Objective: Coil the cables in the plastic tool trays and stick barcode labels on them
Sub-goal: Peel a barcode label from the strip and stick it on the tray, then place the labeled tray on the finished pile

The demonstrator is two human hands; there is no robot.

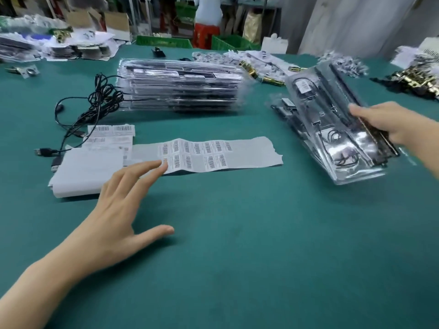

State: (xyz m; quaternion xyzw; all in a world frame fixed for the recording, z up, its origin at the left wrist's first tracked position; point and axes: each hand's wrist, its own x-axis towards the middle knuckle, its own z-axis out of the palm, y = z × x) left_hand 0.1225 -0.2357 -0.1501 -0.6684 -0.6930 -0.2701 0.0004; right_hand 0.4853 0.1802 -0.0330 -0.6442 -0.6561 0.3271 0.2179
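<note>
Fingers (147, 172) of our left hand (116, 205) are spread wide and straight, holding nothing, with the thumb splayed out low over the green table (237, 245). The longest fingertips reach the near left end of the barcode label strip (213, 155), over one of its labels; we cannot tell whether they press on it.

Far to our left, a tangle of loose black cables (97, 100) lies on the table, with USB plugs trailing toward us. Just beside them sits a stack of white sheets (88, 172), which touches the left end of the strip, and two smaller label sheets (110, 134) lie behind it. The strip runs flat across the middle of the table, with two rows of barcodes on its left half and bare backing on its right.

Behind the strip stands a tall stack of filled trays (180, 86), well apart from both hands.

On the right, we hold a clear plastic tray (337, 138) tilted and lifted off the table. It carries black cable loops and long dark tools, and a small label (303, 86) shows near its far end. Our right hand (389, 125) grips its right edge, the fingers (361, 112) curled over the top face. More trays (285, 108) lie under its far end. This tray is well apart from the left fingers.
</note>
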